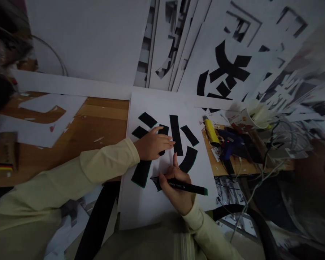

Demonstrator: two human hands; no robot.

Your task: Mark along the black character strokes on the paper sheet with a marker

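Observation:
On the wooden table lies a white sheet [168, 103] with thick black strokes of a character. Several strokes have thin green edges. My right hand [178, 184] grips a black marker [191, 187] with a green end, its other end near the lower-left tip of a curved black stroke [189, 159]. The fingers partly cover that stroke. Resting on the sheet, my left hand [154, 144] has its fingers stretched out over a short black stroke [164, 130], just left of the tall upright stroke [176, 133].
A yellow-handled cutter [211, 131] and a blue glue gun [230, 142] lie right of the sheet, near a paper cup [249, 117] and tangled cables. Cut paper [40, 126] and a tube [7, 151] are at the left. Boards with cut-out characters stand behind. A person sits at the far right.

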